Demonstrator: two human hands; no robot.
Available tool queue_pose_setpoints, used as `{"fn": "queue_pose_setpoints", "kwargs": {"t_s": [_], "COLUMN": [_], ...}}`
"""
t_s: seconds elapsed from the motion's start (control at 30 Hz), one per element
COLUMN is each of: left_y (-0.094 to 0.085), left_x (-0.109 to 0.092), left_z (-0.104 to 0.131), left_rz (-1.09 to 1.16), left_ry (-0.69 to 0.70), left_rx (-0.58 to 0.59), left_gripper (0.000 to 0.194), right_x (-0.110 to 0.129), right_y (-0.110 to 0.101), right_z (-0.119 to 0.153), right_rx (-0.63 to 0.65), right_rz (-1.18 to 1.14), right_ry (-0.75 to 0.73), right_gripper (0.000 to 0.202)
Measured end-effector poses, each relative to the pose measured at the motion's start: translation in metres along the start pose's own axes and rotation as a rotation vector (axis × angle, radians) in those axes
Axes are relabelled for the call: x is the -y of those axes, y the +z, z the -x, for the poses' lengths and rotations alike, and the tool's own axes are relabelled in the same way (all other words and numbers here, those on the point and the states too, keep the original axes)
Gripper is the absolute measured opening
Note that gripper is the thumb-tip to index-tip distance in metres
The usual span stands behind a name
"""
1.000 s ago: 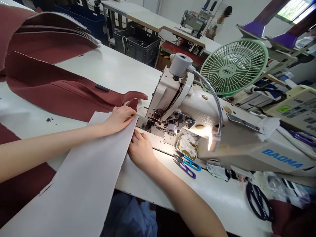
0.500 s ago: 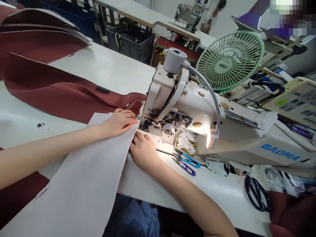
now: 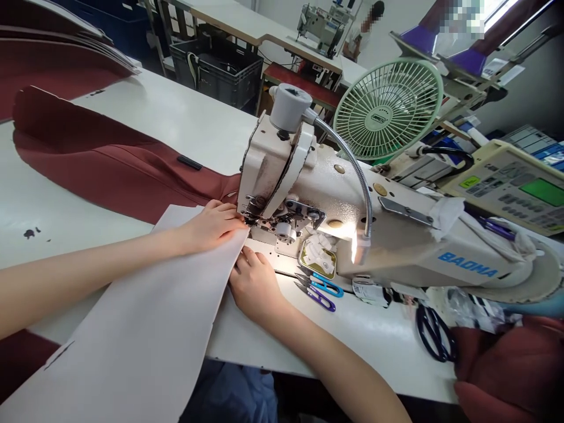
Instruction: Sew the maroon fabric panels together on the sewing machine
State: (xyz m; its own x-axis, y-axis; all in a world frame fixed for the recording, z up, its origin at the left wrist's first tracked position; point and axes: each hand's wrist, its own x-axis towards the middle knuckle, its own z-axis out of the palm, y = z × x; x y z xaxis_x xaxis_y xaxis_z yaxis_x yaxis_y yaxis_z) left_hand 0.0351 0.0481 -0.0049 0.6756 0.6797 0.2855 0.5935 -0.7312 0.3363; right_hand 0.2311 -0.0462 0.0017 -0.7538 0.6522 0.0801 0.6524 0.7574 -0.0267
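A long white panel (image 3: pixel 163 311), its material seemingly fabric, slants across the table up to the needle area of a sewing machine (image 3: pixel 304 176). My left hand (image 3: pixel 215 226) is closed on the panel's far corner, fingers together and bent, close beside the presser foot. The fingertips are partly hidden at the machine head. Along the panel's right edge, my right hand (image 3: pixel 255 288) has its fingers curled onto the border, some of them hidden under it. A maroon fabric piece (image 3: pixel 118 173) lies behind the panel and reaches up to the machine.
Blue thread snips (image 3: pixel 326 285) and purple snips (image 3: pixel 321 298) lie right of my right hand, near a small tray (image 3: pixel 332 267) of white scraps. Black-handled scissors (image 3: pixel 434 332) rest farther right. A green fan (image 3: pixel 388 111) stands behind the machine. Stacked maroon panels (image 3: pixel 57 64) occupy the far left.
The view has turned slightly right, so the machine and fan appear farther left. My left hand and the panel's corner sit closer to the machine head. My right hand keeps its place at the edge.
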Motion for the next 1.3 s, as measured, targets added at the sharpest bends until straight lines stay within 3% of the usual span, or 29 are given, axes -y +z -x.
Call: {"fn": "queue_pose_setpoints", "kwargs": {"t_s": [0.6,0.8,0.93,1.1,1.3], "left_y": [-0.006,-0.008,-0.006,-0.006,-0.006], "left_x": [0.0,-0.008,-0.002,0.006,0.001], "left_z": [-0.009,0.017,0.03,0.021,0.014], "left_rz": [-0.056,-0.064,-0.109,-0.14,-0.191], "left_ry": [-0.023,0.064,0.13,0.146,0.132], "left_rx": [0.023,-0.008,0.068,0.061,0.058], "left_gripper": [0.03,0.034,0.036,0.038,0.036], "right_x": [-0.001,0.014,0.018,0.011,0.007], "right_y": [0.006,-0.002,-0.011,-0.012,-0.008], "right_z": [0.0,0.006,0.007,0.007,0.006], "right_rx": [-0.037,-0.007,0.003,0.027,-0.01], "right_rz": [-0.019,-0.03,-0.04,-0.061,-0.039], "right_ry": [0.021,-0.071,-0.114,-0.062,-0.044], "right_gripper": [0.017,0.015,0.018,0.016,0.018]}}
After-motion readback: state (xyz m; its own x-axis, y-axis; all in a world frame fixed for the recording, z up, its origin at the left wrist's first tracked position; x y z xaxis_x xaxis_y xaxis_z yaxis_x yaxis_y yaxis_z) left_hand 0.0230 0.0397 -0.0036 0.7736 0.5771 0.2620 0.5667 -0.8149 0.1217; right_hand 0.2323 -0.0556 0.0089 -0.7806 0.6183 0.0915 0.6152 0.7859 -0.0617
